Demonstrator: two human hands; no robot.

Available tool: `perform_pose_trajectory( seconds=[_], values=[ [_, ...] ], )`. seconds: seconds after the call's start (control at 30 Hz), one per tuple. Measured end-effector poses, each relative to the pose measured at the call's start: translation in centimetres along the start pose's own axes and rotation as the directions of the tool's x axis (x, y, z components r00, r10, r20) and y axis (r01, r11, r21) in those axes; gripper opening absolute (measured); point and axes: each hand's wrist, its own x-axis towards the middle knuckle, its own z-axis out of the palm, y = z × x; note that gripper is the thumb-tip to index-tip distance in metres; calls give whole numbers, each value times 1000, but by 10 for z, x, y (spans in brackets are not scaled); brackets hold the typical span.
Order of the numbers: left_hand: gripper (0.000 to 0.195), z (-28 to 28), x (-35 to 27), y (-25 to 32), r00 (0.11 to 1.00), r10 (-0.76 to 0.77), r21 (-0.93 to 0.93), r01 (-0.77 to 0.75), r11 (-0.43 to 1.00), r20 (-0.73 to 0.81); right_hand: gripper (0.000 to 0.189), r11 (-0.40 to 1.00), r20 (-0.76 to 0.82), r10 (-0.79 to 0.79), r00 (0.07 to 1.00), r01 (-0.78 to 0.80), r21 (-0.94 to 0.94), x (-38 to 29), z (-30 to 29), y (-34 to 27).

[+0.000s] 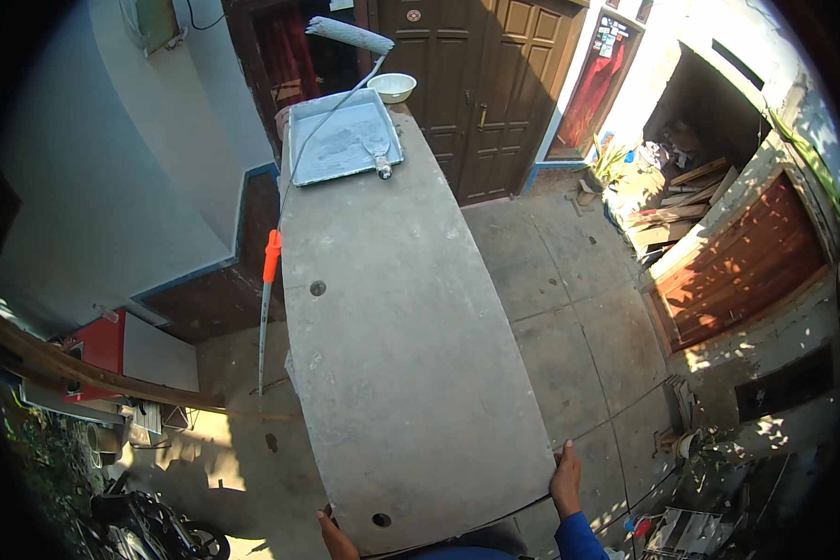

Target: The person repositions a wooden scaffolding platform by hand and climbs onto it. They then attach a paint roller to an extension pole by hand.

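A long grey board [406, 336] with two round holes stretches away in front of me. My left hand [337, 537] grips its near left corner, and my right hand [566, 481] holds its near right edge, thumb up. On the far end rests a paint tray [343, 133] coated in pale blue-white paint, with a putty knife [379, 157] lying in it, its handle over the tray's near rim. A paint roller [350, 35] on a long pole with an orange grip [271, 257] lies across the tray, the pole reaching past the board's left edge. Behind the tray is a white bowl [392, 87].
Brown double doors [469, 98] stand beyond the board's far end. A pale wall [147, 154] and a red-and-white cabinet [157, 350] are at left, with a motorcycle [161, 525] below. Stacked wood [672, 210] and an orange-brown wooden door [742, 262] lie to the right, across the concrete floor [567, 308].
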Motion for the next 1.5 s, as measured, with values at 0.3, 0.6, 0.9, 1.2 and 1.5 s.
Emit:
perform_pose_trajectory(
  seconds=[0.3, 0.6, 0.9, 1.2, 1.5],
  values=[
    [59, -16, 12, -40, 989, 143, 70, -146, 987, 41, 60, 997, -29, -63, 998, 64, 42, -7, -4, -13],
    [58, -16, 20, -61, 993, 112, 62, -115, 992, 47, 58, 993, -18, -101, 995, 102, 51, -10, -2, -14],
    [59, 5, 4, -8, 997, 75, 8, -75, 997, -12, 57, 992, -22, -110, 994, 111, 65, -8, 0, -13],
    [62, -15, 17, -21, 1000, -28, 25, 28, 999, -8, 57, 993, -39, -84, 996, 87, 81, -10, 1, -13],
    [68, -30, 40, -56, 989, -147, -68, 147, 987, 8, 55, 985, -18, -77, 997, 79, 150, -11, 1, -17]
  ],
)
